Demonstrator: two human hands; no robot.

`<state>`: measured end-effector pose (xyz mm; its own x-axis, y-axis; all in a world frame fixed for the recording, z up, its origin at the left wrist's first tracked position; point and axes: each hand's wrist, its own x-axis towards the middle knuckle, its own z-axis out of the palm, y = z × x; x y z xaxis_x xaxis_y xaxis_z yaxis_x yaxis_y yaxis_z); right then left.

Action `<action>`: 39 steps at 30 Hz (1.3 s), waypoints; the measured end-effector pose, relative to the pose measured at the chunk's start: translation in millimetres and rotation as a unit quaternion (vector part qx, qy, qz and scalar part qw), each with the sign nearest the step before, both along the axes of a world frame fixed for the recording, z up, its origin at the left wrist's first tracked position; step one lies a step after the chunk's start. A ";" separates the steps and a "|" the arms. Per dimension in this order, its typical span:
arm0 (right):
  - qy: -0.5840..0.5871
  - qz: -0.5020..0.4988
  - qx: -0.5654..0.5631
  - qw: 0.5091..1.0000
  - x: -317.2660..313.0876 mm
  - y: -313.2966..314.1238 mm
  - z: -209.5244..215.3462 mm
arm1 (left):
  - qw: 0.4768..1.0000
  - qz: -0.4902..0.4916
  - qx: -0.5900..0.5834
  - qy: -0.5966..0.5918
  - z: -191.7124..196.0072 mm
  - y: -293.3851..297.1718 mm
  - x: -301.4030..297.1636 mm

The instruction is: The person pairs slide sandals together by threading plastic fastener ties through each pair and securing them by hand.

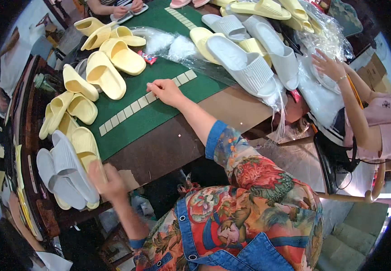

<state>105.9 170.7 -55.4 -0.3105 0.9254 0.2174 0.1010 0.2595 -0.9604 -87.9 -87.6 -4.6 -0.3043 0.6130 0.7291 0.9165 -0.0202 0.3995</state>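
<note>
Dark brown table (150,156), the largest item: good working calls for its near edge to be left free, so both forearms can cross it without dragging on anything.

Green mat (136,88), flat on the table: best kept lying smooth, since a rucked surface would throw its contents out of line. Plain, deep green, with a second row of pale squares (179,18) toward its far end.

Cream-yellow slippers (106,74), several, along the mat's left side: best steadied by the sole before anything small is put to them. Pale, matt, mostly overlapping and lying at mixed angles.

Grey slippers, one group (71,153) at the near left corner atop yellow ones, another (227,52) at the right among plastic film (267,97); broad straps, ribbed on the right-hand group.

Left hand (109,180), beside the near left slippers: blurred; how far open, and whether touching or holding one, cannot be told. A settled grip would serve better than a brushing one.

Right hand (165,91), over the near row: fingers curled, thumb and forefinger drawn close together; whether a square is pinched between them cannot be told.

Row of pale squares (127,111), smallest item, running diagonally across the mat, partly hidden by the right hand: judged best lifted singly, by an edge, neighbours undisturbed. Off-white, thin-looking, evenly set with narrow green gaps.
</note>
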 end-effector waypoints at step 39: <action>-0.681 0.042 0.081 0.727 270.0 -6.2 188.0 | 0.986 -0.104 -0.104 -0.074 -55.7 15.6 35.2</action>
<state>375.9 164.5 132.6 -0.3941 0.8869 -0.2409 0.9062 0.4186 0.0589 -52.7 -72.0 -60.3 -0.2495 0.8046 0.5388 0.8325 -0.1060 0.5438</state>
